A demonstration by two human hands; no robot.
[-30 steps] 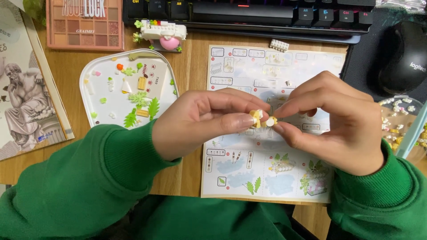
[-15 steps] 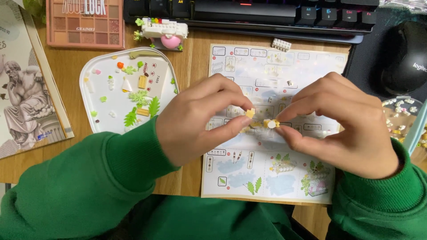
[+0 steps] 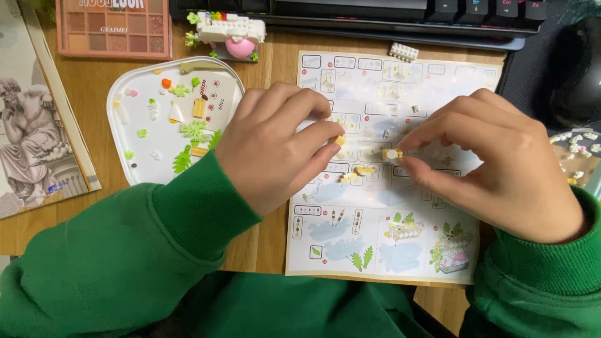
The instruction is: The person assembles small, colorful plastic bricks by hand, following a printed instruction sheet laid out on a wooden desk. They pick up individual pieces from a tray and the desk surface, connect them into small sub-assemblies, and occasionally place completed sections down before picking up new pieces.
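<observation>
My left hand (image 3: 275, 147) pinches a tiny yellow brick (image 3: 340, 140) between thumb and forefinger. My right hand (image 3: 501, 169) pinches a small cream and yellow brick piece (image 3: 392, 153) at its fingertips. The two pieces are a short way apart, above a printed building instruction sheet (image 3: 388, 244). Two more small yellow bricks (image 3: 357, 173) lie on the sheet just below my fingertips. Both arms wear green sleeves.
A white tray (image 3: 134, 169) at the left holds several small green, yellow and white bricks. A partly built white and pink brick model (image 3: 228, 34) and a white brick (image 3: 402, 51) sit near the keyboard (image 3: 375, 15). A makeup palette (image 3: 113, 28), a book (image 3: 31, 125) and a black mouse (image 3: 579, 75) lie around.
My hands have drawn apart: the small joined pieces they held together are now separated, one in each hand. Two yellow bricks now lie on the sheet below.
</observation>
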